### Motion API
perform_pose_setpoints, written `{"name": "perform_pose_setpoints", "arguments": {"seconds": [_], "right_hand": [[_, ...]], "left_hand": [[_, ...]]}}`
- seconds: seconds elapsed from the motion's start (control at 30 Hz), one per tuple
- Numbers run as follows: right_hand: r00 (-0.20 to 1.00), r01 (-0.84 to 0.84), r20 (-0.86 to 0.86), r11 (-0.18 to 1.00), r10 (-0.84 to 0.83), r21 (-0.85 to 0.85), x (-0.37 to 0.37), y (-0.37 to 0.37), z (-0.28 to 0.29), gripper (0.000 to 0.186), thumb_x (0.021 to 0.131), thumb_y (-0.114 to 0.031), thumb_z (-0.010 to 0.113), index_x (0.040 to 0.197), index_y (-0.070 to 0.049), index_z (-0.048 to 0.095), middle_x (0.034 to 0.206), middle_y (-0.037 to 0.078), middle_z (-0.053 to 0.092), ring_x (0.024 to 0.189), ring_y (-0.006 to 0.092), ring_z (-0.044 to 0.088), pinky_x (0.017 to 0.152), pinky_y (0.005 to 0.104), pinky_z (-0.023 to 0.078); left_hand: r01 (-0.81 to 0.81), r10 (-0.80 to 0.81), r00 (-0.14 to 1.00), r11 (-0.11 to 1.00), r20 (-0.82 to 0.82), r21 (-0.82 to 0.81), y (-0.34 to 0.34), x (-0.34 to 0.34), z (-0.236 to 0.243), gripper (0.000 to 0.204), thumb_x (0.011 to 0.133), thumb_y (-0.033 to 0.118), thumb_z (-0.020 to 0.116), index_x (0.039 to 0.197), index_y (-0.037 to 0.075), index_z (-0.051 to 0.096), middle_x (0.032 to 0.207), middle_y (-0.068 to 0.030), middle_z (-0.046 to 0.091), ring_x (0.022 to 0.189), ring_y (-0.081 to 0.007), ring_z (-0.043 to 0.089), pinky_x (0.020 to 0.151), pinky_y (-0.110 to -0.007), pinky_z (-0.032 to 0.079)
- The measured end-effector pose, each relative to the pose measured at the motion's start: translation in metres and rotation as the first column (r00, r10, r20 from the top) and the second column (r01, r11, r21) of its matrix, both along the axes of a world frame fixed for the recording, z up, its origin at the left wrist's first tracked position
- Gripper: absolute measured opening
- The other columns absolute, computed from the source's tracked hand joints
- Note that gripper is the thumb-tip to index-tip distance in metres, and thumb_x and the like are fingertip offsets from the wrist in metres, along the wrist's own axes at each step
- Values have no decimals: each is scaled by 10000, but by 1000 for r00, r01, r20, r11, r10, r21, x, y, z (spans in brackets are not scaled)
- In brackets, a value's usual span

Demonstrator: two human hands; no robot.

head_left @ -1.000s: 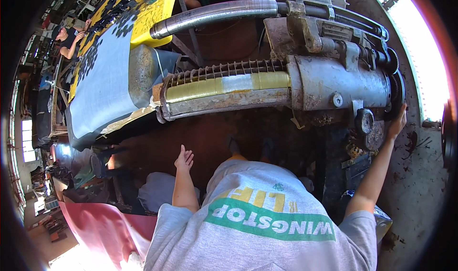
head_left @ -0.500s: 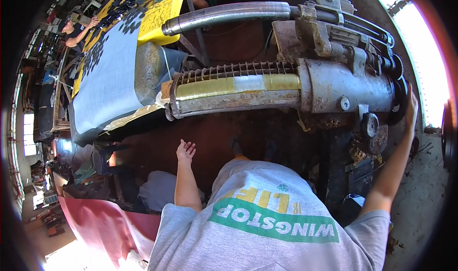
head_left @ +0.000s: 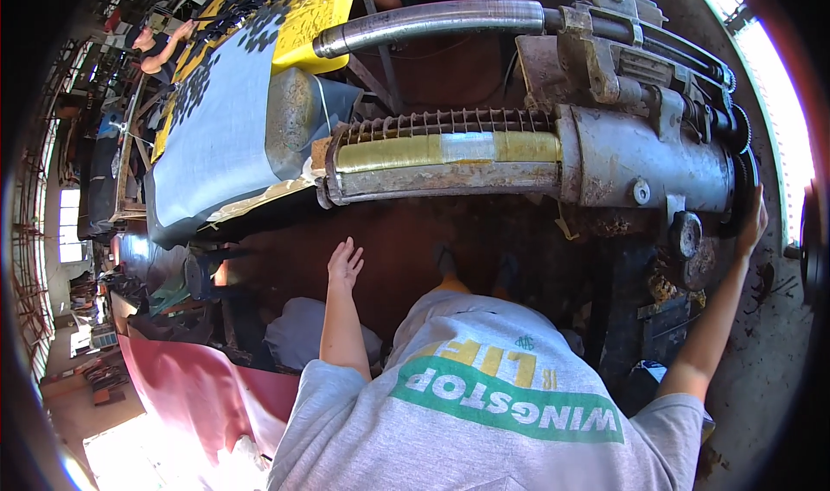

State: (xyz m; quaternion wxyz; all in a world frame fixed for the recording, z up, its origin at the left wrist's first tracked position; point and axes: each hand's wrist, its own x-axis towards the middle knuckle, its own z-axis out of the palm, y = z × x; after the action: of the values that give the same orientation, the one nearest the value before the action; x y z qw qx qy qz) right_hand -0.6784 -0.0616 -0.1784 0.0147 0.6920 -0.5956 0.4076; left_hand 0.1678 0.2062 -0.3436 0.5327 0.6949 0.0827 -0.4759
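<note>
A worn metal machine (head_left: 596, 69) stretches across the upper view, in front of a person (head_left: 510, 422) in a grey T-shirt (head_left: 346, 439). At its right end, the person's right hand (head_left: 754, 221) touches the rim of a dark wheel (head_left: 743, 199), beside a grey cylindrical housing (head_left: 653, 158). Whether those fingers curl around the rim, I cannot tell. The left hand (head_left: 345, 264) is empty and open, fingers loosely bent, well apart from the machine.

The shirt carries the clearest writing: white capitals on a green band (head_left: 510, 407), yellow letters (head_left: 501, 366) and a small green emblem (head_left: 525, 342). The letters appear upside down.

Left of the housing run 2 long parts: a bar wrapped in olive-yellow (head_left: 380, 154) with 1 pale section, and a shiny roller (head_left: 432, 22). At upper left, a co-worker (head_left: 160, 54) is near dark pieces (head_left: 188, 98) on a grey sheet (head_left: 220, 158).
</note>
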Motion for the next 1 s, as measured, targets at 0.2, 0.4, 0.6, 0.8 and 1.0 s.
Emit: {"name": "perform_pose_setpoints", "arguments": {"seconds": [0.2, 0.4, 0.6, 0.8, 1.0], "right_hand": [[885, 180, 420, 979, -202, 91, 4, 78, -63, 347, 983, -304, 466, 1031, 21, 576, 861, 44, 568, 808, 140, 539, 763, 284, 441], [753, 98, 633, 982, -178, 160, 17, 93, -93, 331, 992, -336, 447, 886, -49, 571, 809, -6, 467, 777, 102, 467, 717, 256, 410], [926, -126, -363, 991, 104, -38, 30, -6, 56, 510, 981, -284, 435, 1398, 1, 366, 763, -23, 419, 639, 113, 404, 585, 281, 397], [994, 105, -22, 865, -108, 490, 28, -66, 64, 405, 978, -114, 398, 1379, -66, 424, 864, 22, 520, 703, 114, 453, 640, 263, 411], [957, 187, 96, 838, -272, 513, 43, -43, 63, 400, 953, -29, 388, 1341, -59, 478, 1007, 87, 638, 832, 128, 584, 742, 251, 466]], "left_hand": [[75, -73, 990, 997, -119, 13, -12, -6, -27, 423, 856, 349, 665, 1220, 156, 565, 1190, -7, 572, 1120, -187, 540, 984, -385, 366], [-285, 285, 958, 958, -42, 10, 5, 15, -60, 364, 900, 435, 558, 693, 156, 448, 727, -41, 585, 818, -268, 638, 822, -443, 463], [-192, 182, 979, 974, 90, 118, 20, 16, -14, 439, 848, 555, 586, 714, 147, 495, 795, -37, 649, 866, -218, 647, 833, -404, 454], [-141, 103, 984, 949, 147, 282, 39, 3, -10, 633, 774, 381, 756, 1285, 110, 498, 1258, -87, 551, 1161, -254, 530, 978, -412, 373], [-48, 42, 998, 991, 45, 121, 42, 13, -13, 571, 803, 316, 735, 1287, 125, 499, 1270, -57, 542, 1174, -243, 517, 1001, -418, 360]]}}
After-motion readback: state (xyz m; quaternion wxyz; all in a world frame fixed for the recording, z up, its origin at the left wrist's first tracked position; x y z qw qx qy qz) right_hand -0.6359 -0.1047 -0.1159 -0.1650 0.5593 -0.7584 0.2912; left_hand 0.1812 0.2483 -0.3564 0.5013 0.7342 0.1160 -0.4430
